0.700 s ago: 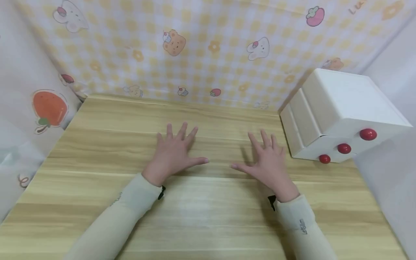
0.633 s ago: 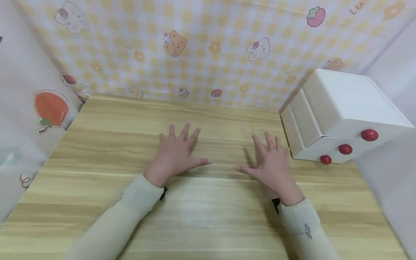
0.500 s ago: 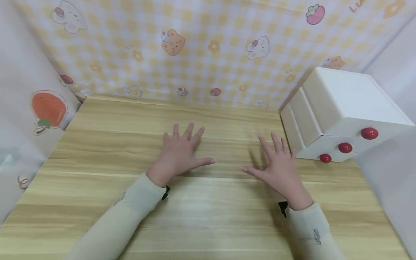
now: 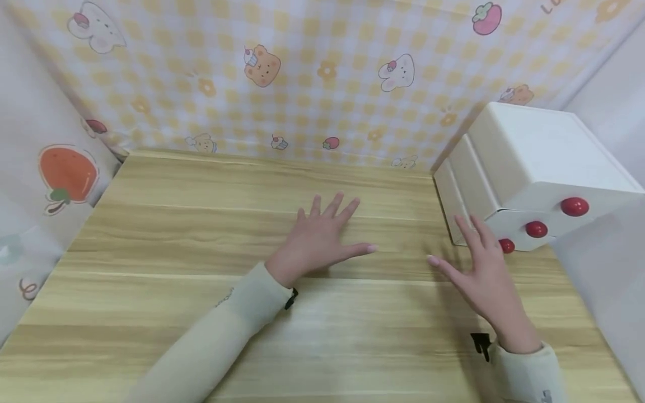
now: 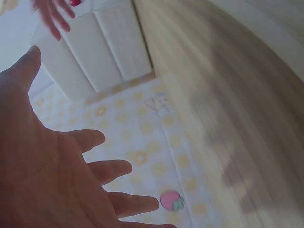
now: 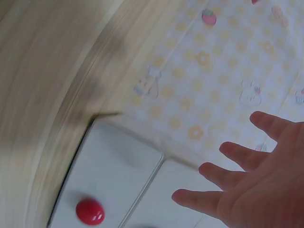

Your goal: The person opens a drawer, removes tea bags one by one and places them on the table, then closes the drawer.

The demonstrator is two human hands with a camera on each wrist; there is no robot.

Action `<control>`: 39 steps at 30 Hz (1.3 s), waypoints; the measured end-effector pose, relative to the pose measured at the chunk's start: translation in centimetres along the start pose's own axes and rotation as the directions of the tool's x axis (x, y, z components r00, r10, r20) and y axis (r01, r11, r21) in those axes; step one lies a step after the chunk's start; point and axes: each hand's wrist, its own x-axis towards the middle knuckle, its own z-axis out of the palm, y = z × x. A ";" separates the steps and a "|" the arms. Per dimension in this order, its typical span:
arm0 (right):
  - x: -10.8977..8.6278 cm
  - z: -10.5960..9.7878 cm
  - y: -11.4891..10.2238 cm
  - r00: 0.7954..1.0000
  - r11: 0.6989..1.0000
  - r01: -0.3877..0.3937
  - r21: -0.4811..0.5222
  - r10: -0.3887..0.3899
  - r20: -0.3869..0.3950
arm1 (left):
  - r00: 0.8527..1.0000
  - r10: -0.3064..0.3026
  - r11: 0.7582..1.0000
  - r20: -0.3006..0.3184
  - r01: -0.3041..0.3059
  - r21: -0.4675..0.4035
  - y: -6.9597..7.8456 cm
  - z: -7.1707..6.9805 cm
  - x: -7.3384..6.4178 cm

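My left hand (image 4: 317,240) is over the middle of the wooden table, fingers spread and holding nothing. Its palm and fingers (image 5: 109,171) show in the left wrist view, apart from the tabletop. My right hand (image 4: 486,280) is farther right, just in front of a white drawer cabinet (image 4: 559,145) with red round knobs (image 4: 536,229). The right fingers are extended, thumb held apart, and overlap the cabinet's lower front in the head view. In the right wrist view its fingers (image 6: 228,175) hold nothing, and a red knob (image 6: 90,211) shows at the lower left.
The wood-grain table (image 4: 176,224) spreads across the view. Behind it hangs a yellow checked cloth (image 4: 302,106) printed with bears and strawberries. A white curtain with a large strawberry print (image 4: 68,173) borders the left. The cabinet stands at the back right corner.
Both hands have moved to the right across the table, the right one also a little nearer the body and turned more sideways. The cabinet has stayed in place.
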 end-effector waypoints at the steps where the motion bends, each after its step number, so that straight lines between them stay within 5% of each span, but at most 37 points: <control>1: -0.1 -0.3 0.2 1.000 1.000 -0.010 0.007 0.010 -0.010 | 1.000 0.005 1.000 0.003 -0.004 -0.016 0.4 0.1 0.3; 10: -0.5 -1.8 2.3 0.991 0.996 -0.002 0.091 0.015 -0.134 | 0.998 0.070 0.994 0.004 -0.070 -0.082 3.8 1.4 2.1; 16: -1.0 -2.5 3.0 0.961 0.993 -0.012 0.114 0.042 -0.274 | 0.993 0.120 0.983 0.009 -0.117 -0.138 5.3 2.9 3.3; 22: -1.3 -3.0 4.0 0.877 0.979 -0.075 0.192 0.157 -0.454 | 0.979 0.200 0.958 0.028 -0.189 -0.217 6.4 4.3 4.3; 30: -1.1 -3.6 5.4 0.731 0.921 -0.078 0.380 0.313 -0.606 | 0.965 0.255 0.911 0.064 -0.218 -0.350 8.1 5.9 5.7; 35: -0.6 -3.8 6.5 0.660 0.905 -0.004 0.424 0.321 -0.679 | 0.961 0.264 0.885 0.081 -0.208 -0.416 9.4 6.5 6.3; 39: -0.1 -4.1 6.7 0.616 0.883 -0.039 0.468 0.390 -0.685 | 0.957 0.276 0.885 0.085 -0.218 -0.412 10.6 6.6 6.6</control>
